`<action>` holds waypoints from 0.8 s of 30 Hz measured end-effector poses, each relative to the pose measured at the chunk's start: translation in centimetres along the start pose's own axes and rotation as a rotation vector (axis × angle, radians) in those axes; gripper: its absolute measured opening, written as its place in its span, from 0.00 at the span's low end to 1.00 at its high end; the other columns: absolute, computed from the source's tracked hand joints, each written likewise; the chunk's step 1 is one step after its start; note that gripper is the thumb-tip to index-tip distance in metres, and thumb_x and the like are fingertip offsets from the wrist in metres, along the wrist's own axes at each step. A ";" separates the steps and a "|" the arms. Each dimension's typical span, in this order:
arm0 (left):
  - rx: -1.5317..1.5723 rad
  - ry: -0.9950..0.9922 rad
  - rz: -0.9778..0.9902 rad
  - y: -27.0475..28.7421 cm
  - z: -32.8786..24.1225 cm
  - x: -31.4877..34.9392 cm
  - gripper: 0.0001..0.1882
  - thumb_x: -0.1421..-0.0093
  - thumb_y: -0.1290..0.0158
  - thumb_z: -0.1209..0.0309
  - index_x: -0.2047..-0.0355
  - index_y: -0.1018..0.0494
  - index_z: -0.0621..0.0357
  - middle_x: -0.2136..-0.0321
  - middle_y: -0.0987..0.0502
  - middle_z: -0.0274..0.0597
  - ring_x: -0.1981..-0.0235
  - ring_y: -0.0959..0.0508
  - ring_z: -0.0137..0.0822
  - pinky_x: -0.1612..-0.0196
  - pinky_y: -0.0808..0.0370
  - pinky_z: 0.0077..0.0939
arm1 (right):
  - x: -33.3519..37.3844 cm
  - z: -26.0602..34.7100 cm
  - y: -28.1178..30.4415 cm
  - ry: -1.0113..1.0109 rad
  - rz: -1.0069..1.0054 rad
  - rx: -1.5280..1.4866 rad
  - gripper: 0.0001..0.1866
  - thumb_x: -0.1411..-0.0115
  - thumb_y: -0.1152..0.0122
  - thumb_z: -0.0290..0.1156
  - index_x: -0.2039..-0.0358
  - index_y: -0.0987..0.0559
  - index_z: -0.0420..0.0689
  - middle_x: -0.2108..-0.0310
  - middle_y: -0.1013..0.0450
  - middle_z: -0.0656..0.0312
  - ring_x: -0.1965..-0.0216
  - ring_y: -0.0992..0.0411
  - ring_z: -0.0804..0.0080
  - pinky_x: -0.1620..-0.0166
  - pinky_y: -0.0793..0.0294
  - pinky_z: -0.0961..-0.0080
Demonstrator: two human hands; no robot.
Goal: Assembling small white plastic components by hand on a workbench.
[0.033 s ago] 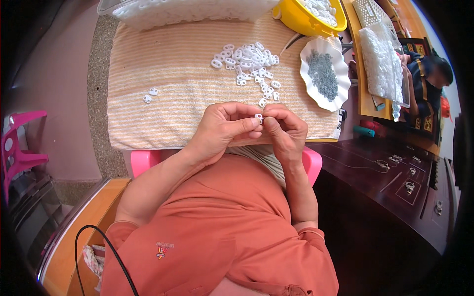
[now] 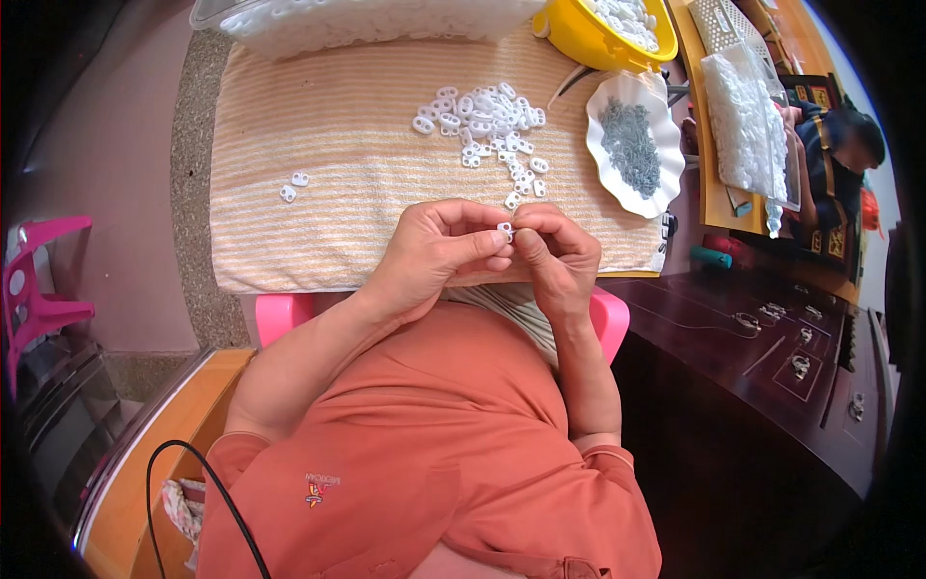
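Observation:
My left hand [image 2: 439,249] pinches a small white plastic piece with holes [image 2: 504,228] between thumb and fingertips. Against its right side, my right hand [image 2: 558,253] is closed, thumb and forefinger together; whatever they grip is too small to make out. Both hands meet above the near edge of a striped towel [image 2: 318,236]. Just beyond them lies a loose pile of similar white two-holed pieces [image 2: 487,114], trailing toward my fingers. Two more white pieces [image 2: 293,186] lie apart on the left. A white wavy-rimmed dish [image 2: 648,201] at the right holds many small grey screw-like parts [image 2: 629,145].
A clear bin [image 2: 376,21] of white pieces stands at the back, beside a yellow basket [image 2: 606,43]. Far right are a bagged white heap [image 2: 743,125] and another person [image 2: 839,145]. A pink stool [image 2: 48,289] is at left; a black cable [image 2: 217,482] curves low left.

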State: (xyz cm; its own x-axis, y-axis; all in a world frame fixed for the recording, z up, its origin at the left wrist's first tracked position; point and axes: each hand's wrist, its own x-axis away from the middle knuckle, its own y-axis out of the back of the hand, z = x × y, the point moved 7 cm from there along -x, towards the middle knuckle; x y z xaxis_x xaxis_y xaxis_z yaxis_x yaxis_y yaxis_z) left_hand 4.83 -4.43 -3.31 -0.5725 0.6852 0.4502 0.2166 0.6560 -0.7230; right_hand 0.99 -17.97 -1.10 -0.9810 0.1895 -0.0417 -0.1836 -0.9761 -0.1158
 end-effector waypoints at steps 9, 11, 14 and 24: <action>-0.016 -0.039 0.004 0.1 0.1 -0.1 0.09 0.42 0.44 0.78 0.59 0.24 0.65 0.69 0.21 0.41 0.68 0.20 0.28 0.62 0.20 0.21 | 0.1 0.0 0.1 0.033 0.005 0.074 0.03 0.41 0.40 0.19 0.66 0.22 0.34 0.65 0.27 0.60 0.64 0.30 0.78 0.60 0.31 0.83; -0.022 -0.056 0.002 0.3 0.3 -0.2 0.10 0.42 0.44 0.78 0.59 0.25 0.67 0.68 0.21 0.42 0.68 0.20 0.28 0.62 0.19 0.21 | 0.1 0.1 0.1 0.040 0.015 0.077 0.03 0.42 0.40 0.18 0.67 0.22 0.34 0.65 0.27 0.60 0.64 0.30 0.78 0.61 0.31 0.83; -0.029 -0.071 0.001 0.1 0.4 0.0 0.10 0.42 0.44 0.79 0.59 0.26 0.69 0.68 0.21 0.44 0.69 0.20 0.28 0.63 0.18 0.20 | 0.4 0.3 0.1 0.053 0.025 0.136 0.03 0.42 0.40 0.19 0.67 0.22 0.34 0.66 0.26 0.60 0.65 0.30 0.78 0.61 0.31 0.83; -0.062 -0.079 0.005 -0.2 0.4 0.0 0.08 0.42 0.44 0.79 0.61 0.25 0.66 0.68 0.21 0.43 0.69 0.20 0.30 0.63 0.19 0.22 | 0.3 0.0 0.5 -0.110 0.014 0.021 0.03 0.41 0.40 0.19 0.66 0.22 0.35 0.66 0.25 0.62 0.65 0.28 0.81 0.61 0.28 0.85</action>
State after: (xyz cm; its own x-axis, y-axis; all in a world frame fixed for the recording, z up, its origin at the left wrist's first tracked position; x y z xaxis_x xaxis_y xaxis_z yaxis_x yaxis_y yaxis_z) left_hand 4.46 -4.67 -3.42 -0.6317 0.6627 0.4023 0.2664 0.6729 -0.6901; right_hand 0.59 -18.43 -1.13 -0.9842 0.1641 0.0665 -0.1700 -0.9809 -0.0948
